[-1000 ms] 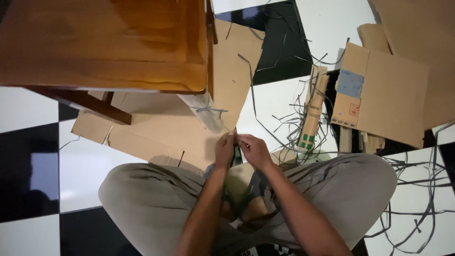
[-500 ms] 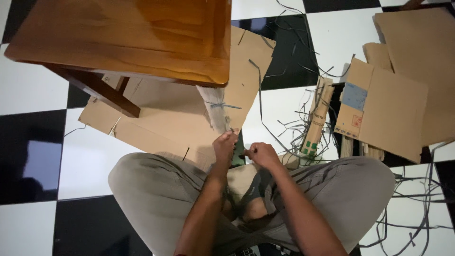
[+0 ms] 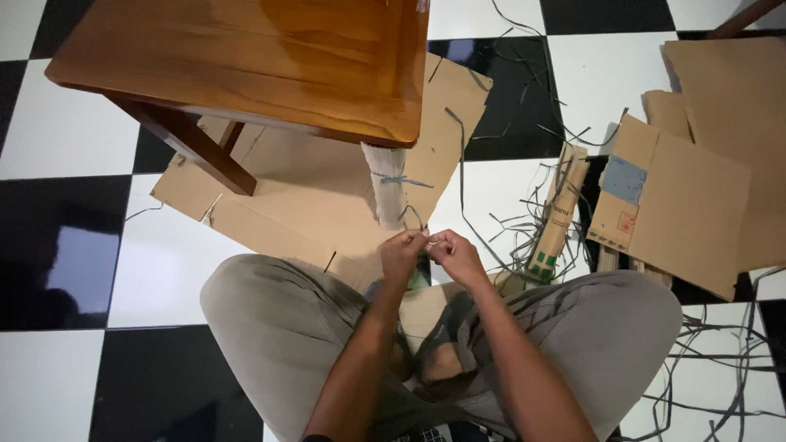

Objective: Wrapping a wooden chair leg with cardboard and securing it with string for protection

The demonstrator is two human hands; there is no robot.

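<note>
The person sits cross-legged on the checkered floor [image 3: 65, 147]. Both hands meet in front of the knees: the left hand [image 3: 403, 252] and the right hand [image 3: 455, 255] are each pinched on a thin dark strap [image 3: 432, 240], which runs between their fingertips. The strap seems to lead up to a wrapped table leg [image 3: 385, 187], which is covered in pale cardboard and already tied around with one dark band. The leg belongs to a wooden table [image 3: 246, 57] that stands on a flat cardboard sheet [image 3: 303, 205].

The strap looks light, narrow and flexible, but a little springy and smooth, so it may slip; it is best held close to its ends, near the knot, with the fingertips. On the right lie loose strap pieces [image 3: 524, 221], a folded narrow carton [image 3: 557, 217] and flattened boxes [image 3: 688, 196].
</note>
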